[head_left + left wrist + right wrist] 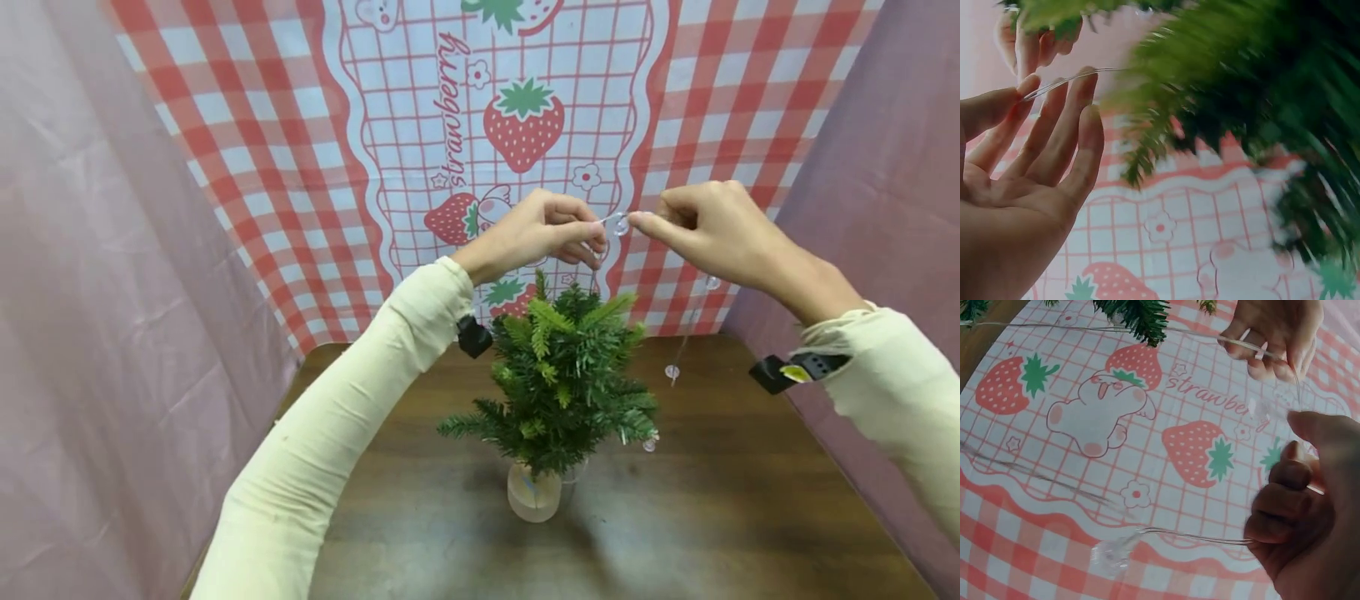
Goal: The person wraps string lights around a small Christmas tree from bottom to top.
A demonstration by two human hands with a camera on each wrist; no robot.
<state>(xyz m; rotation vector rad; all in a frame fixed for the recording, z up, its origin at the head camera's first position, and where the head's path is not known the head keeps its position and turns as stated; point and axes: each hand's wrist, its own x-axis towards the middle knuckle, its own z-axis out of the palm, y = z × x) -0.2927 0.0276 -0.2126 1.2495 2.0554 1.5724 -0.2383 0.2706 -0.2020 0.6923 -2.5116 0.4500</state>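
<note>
A thin clear wire of string lights with round transparent bulbs point(621, 225) runs between the two hands. My left hand point(551, 229), above the treetop, pinches the wire point(1060, 82) between thumb and index finger; its other fingers are spread loosely. To the right, my right hand point(723, 233) holds the same strand with curled fingers, its thumb close to a bulb. More wire hangs from the right hand, with another clear bulb point(1113, 555) on it. Below the hands stands a small artificial Christmas tree point(562, 367), and part of the strand passes by its branches.
The tree stands on a pale round base point(534, 497) on a brown wooden table point(420, 517). Dangling bulbs point(672, 372) hang right of the branches. A strawberry-print checked cloth point(300, 167) covers the back, and pink curtains point(90, 333) flank both sides.
</note>
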